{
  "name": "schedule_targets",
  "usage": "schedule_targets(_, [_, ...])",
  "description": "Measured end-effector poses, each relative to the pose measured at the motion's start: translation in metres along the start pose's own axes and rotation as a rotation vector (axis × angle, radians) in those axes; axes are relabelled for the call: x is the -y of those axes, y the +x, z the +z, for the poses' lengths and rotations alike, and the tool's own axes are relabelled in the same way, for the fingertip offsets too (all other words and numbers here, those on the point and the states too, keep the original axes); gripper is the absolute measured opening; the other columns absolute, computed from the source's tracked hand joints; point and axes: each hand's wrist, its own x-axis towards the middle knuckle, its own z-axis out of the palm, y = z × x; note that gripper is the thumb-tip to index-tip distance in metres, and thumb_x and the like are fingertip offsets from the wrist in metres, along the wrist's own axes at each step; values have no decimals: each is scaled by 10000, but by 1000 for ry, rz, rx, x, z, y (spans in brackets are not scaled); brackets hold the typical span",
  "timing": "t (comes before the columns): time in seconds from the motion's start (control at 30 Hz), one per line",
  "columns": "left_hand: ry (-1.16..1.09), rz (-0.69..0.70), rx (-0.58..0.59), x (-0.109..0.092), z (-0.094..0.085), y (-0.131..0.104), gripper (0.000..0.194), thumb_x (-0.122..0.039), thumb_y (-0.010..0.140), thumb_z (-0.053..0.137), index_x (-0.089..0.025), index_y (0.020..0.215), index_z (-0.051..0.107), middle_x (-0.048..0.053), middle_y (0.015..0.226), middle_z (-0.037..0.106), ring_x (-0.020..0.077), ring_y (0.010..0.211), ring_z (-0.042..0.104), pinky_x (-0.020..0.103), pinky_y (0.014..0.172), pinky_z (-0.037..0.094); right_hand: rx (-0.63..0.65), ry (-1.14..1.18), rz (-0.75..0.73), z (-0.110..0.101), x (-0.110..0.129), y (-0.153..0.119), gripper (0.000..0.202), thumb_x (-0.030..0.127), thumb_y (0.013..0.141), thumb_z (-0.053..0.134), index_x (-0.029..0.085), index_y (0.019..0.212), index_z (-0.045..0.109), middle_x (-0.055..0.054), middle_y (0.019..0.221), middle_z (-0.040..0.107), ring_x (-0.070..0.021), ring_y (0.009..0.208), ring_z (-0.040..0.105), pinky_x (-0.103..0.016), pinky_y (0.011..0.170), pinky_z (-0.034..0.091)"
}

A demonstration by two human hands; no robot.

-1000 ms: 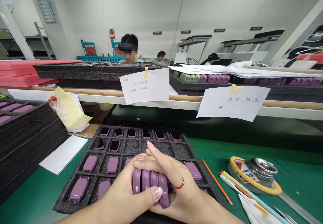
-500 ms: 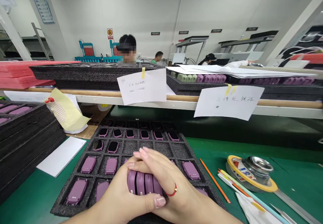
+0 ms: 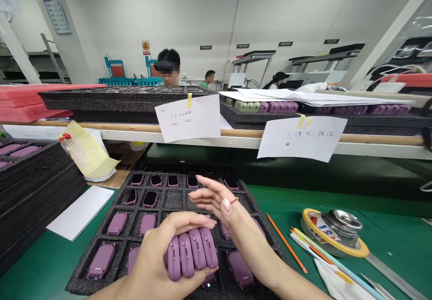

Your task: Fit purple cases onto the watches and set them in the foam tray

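Several purple smartwatch bodies [image 3: 192, 254] stand side by side in a row, gripped in my left hand [image 3: 153, 250] between its thumb below and fingers above. My right hand [image 3: 232, 216] is apart from them, fingers stretched out and holding nothing, over the right part of a black foam tray [image 3: 173, 199]. In the tray's far rows, watches [image 3: 150, 198] lie with dark screens up. Nearer rows hold purple watches [image 3: 103, 260] with their backs up. Both hands hide some of the compartments.
Right of the tray lie an orange stick [image 3: 286, 242], several thin tools and a yellow tape roll [image 3: 308, 228] with a glass jar [image 3: 344, 223]. Stacked black foam trays [image 3: 30, 192] and white paper [image 3: 81, 212] are at left. A shelf edge [image 3: 236, 141] crosses above; people sit beyond.
My right hand has come off the watch bodies and moved up and right, its fingers opening. My left hand still grips them, now tilted with their side edges showing.
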Motion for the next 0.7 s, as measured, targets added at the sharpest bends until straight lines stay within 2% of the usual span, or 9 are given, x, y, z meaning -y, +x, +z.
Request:
schedule_targets(0.07, [36,76,12,1,-1,1,607,-79,744,798,-356,1231,565,-32,1177,752,168,1075,726,232,975,553,68,20,79,1,2,0,624,695,957,405,285,1421,478,-100,1266,635,-264,1190,616,-483,1069,450])
schedule_targets(0.2, [62,115,1,4,-2,0,637,-77,741,791,-359,1261,556,-14,1211,739,191,1072,728,246,951,570,211,8,227,3,9,-2,731,758,927,373,273,1473,412,-105,1188,684,-279,1123,665,-514,1004,495])
schedule_targets(0.3, [77,120,-1,6,-3,-2,653,-90,745,794,-371,1279,546,-22,1182,749,185,1038,740,230,926,577,265,-24,229,0,16,-4,763,774,912,381,267,1482,415,-100,1136,700,-282,1083,684,-511,976,513])
schedule_targets(0.37, [74,110,-5,6,-2,-2,644,-93,763,782,-376,1286,534,-22,1199,746,189,1066,732,237,946,571,303,-64,205,-3,21,-6,823,776,862,495,267,1500,391,-101,1142,701,-288,1063,694,-485,936,544])
schedule_targets(0.43, [55,97,-15,5,-2,-1,639,-102,789,767,-372,1306,505,-10,1216,742,198,1096,723,250,958,571,344,-95,199,-3,25,-7,863,669,824,666,285,1526,342,-92,1161,706,-276,1021,718,-437,878,584])
schedule_targets(0.47, [49,93,-18,4,-1,0,634,-113,799,763,-366,1314,494,-2,1221,740,201,1103,720,255,958,573,360,-91,194,-2,27,-8,833,586,826,719,297,1518,355,-82,1171,711,-264,1007,728,-414,862,597])
schedule_targets(0.53, [64,79,-31,2,-1,2,592,-135,817,751,-350,1307,498,8,1224,736,203,1116,714,263,971,568,364,-38,177,1,29,-8,650,455,871,722,307,1450,465,-59,1194,721,-247,1038,729,-391,889,601])
schedule_targets(0.6, [109,61,-44,0,0,4,541,-154,816,755,-328,1273,523,10,1212,738,199,1124,708,268,997,552,354,63,153,4,27,-7,461,435,916,676,295,1346,583,-45,1221,724,-244,1095,714,-392,941,587])
schedule_targets(0.7, [143,25,-57,-2,0,5,525,-173,797,778,-309,1237,527,6,1186,750,189,1114,711,260,1003,546,311,128,142,7,21,-4,396,481,928,652,305,1283,639,-37,1189,741,-239,1109,707,-388,944,591])
